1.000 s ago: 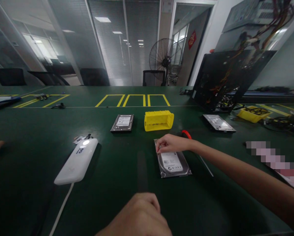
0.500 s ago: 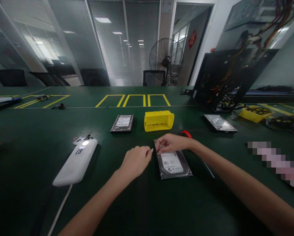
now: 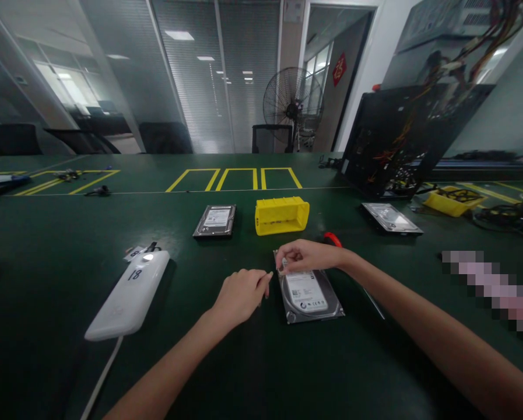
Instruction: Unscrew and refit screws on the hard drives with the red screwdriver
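A silver hard drive (image 3: 308,291) with a white label lies flat on the green table in front of me. My right hand (image 3: 302,255) is over its far left corner, thumb and fingers pinched together; anything between them is too small to make out. Just left of the drive, my left hand (image 3: 242,293) hovers low with curled fingers, its thumb tip close to the drive's edge. Whatever those fingers hold, if anything, is hidden. Partly behind my right forearm lies a screwdriver with a red handle (image 3: 332,238).
A yellow bin (image 3: 282,216) lies on its side beyond the drive. Two more drives, one left (image 3: 215,221) and one right (image 3: 391,219), flank it. On the left is a white power bank (image 3: 132,294) marked 18, with a cable. A black computer case (image 3: 388,140) stands at the back right.
My left hand has dropped slightly towards me, its fingers still curled. The right hand stays pinched over the drive's corner. The view has shifted a little, and the other person's hand at left has nearly left it.
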Available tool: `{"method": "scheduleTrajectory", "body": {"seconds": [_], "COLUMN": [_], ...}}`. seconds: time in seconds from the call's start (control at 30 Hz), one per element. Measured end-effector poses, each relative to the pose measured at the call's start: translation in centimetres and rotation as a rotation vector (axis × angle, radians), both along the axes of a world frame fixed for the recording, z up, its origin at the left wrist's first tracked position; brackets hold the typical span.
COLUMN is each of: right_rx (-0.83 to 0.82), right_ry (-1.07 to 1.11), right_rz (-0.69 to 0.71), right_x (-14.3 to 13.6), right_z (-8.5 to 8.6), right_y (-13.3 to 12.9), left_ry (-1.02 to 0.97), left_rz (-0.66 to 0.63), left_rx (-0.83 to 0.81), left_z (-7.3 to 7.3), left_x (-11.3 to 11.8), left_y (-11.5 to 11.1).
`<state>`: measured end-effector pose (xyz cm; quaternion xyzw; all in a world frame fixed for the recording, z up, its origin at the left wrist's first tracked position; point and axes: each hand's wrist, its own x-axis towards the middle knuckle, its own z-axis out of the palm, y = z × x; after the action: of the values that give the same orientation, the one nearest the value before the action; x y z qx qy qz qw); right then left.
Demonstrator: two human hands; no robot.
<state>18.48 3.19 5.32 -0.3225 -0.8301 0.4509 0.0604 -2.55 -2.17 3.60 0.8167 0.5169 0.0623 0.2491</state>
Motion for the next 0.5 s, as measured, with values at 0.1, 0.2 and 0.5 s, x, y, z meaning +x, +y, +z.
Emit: {"method": "scheduleTrajectory", "body": {"seconds": [0.1, 0.2, 0.5], "right_rx": [0.057, 0.071, 0.04], "right_ry": [-0.037, -0.036, -0.001], "right_rz": [-0.004, -0.004, 0.041], "right_x": [-0.32, -0.61, -0.11], "right_z": [-0.25, -0.31, 0.18], "right_y": [-0.11, -0.25, -0.36], "left_ry": [0.004, 0.018, 0.0], "left_rz": [-0.001, -0.005, -0.018], "left_rx": [0.019, 0.033, 0.029], "left_z": [0.02, -0.06, -0.23], "left_x": [0.1, 0.1, -0.01], "left_y": [-0.16, -0.21, -0.04]}}
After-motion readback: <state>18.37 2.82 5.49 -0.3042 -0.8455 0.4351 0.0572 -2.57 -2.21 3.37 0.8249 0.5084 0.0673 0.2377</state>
